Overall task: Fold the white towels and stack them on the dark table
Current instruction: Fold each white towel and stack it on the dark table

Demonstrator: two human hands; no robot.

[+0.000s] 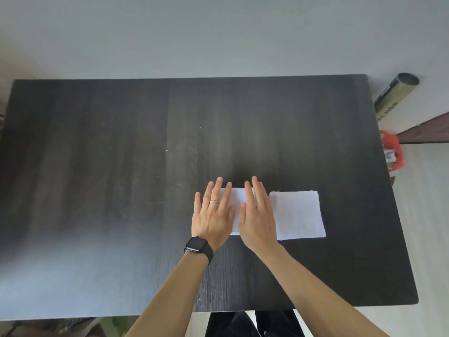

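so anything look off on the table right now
Nothing much. The left hand and right hand lie flat on one folded white towel; a second folded white towel sits beside it on the dark wooden table, unstacked. A tiny thread pokes from its far corner.

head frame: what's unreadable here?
Covered towel, head view: left hand and right hand lie flat over most of it, hiding its outline and folds.
Right towel: seen from above, so its layers cannot be counted.
Orange object: blurred and cut by the table edge.
Tube: lettering too small.
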